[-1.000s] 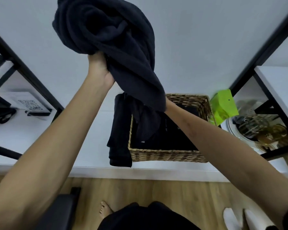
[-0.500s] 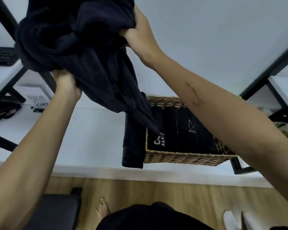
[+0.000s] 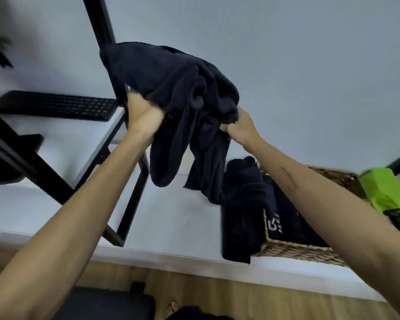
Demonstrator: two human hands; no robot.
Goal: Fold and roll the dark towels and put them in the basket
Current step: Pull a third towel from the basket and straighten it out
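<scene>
A bunched dark towel hangs in the air in front of the wall, its loose ends drooping toward the white shelf. My left hand grips its left side from below. My right hand pinches a fold on its right side. Lower right stands a wicker basket with dark towels inside, one showing white lettering. Another dark towel drapes over the basket's left rim and down its outer side.
A black metal shelf frame rises at the left, with a black keyboard on its upper shelf. A bright green object sits right of the basket. The white shelf runs below, with wooden floor beneath it.
The view has swung left and the basket now sits lower right. My right hand dropped from the towel's top to its right side; the towel bundle has come lower and more central.
</scene>
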